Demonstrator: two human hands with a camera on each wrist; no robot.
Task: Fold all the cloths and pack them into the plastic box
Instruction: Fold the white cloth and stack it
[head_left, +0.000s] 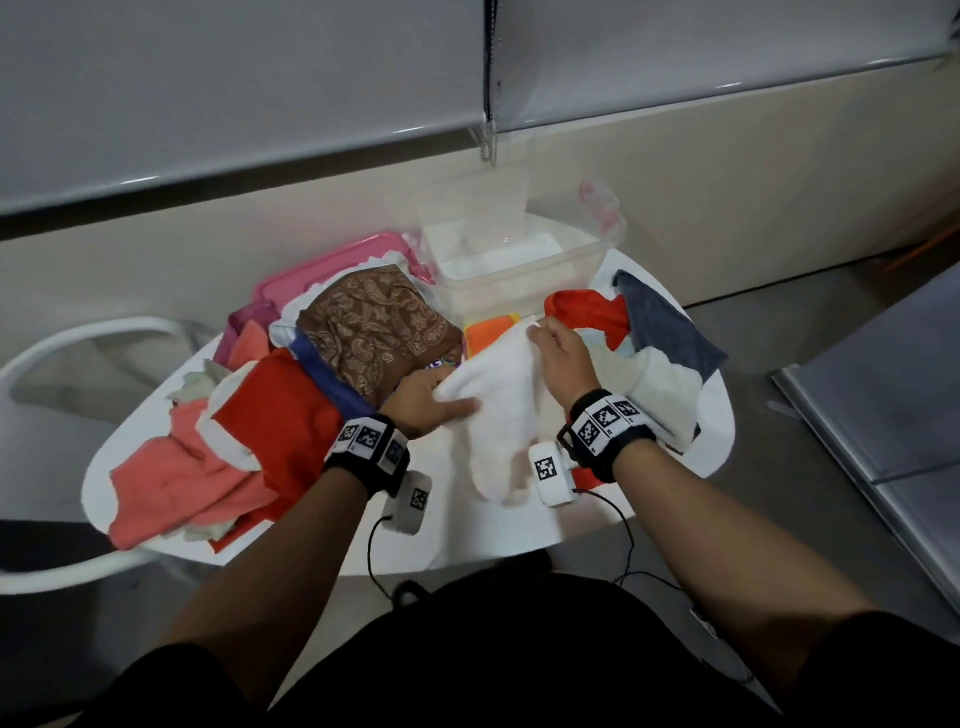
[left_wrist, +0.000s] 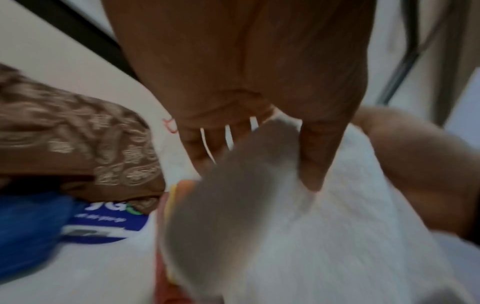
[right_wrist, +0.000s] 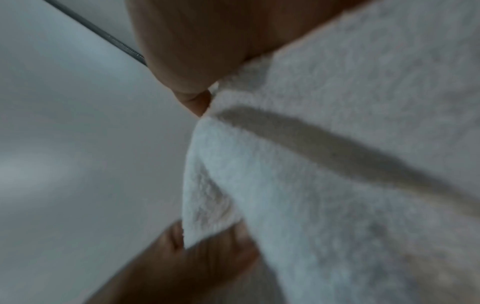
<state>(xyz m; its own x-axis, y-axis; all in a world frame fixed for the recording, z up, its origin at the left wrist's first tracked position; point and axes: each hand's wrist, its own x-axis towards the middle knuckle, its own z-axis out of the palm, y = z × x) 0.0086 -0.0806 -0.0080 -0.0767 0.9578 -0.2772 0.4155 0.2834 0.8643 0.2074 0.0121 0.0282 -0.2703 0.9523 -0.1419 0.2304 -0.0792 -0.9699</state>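
My left hand (head_left: 423, 402) has its fingers curled round the near-left edge of a white towel (head_left: 498, 410), thumb on top and the cloth bunched in the grip; the left wrist view shows the same hold (left_wrist: 259, 82), the thumb pressing into the towel (left_wrist: 324, 236). My right hand (head_left: 558, 358) pinches the towel's far corner, lifting it off the bench (head_left: 467, 525); in the right wrist view the hand (right_wrist: 197, 51) has the terry cloth (right_wrist: 337, 164) drawn tight between thumb and fingers. The towel hangs between my two hands, its lower end trailing on the bench toward me.

Just beyond it lies a folded orange cloth (head_left: 485, 332), touching the front wall of the clear plastic box (head_left: 519, 280). The box stands open at the far side of the bench, with white folded cloth lying in its bottom; how many pieces I cannot tell.

To my left a brown paisley cloth (head_left: 379, 327) tops a loose heap, with a red cloth (head_left: 285, 415) and a salmon-pink cloth (head_left: 176, 478) spilling toward the bench edge. Behind that heap sits a pink container (head_left: 332, 265) holding more cloth. To my right are another red cloth (head_left: 592, 312), a dark grey-blue cloth (head_left: 665, 327) and a pale cloth (head_left: 660, 395), piled together.
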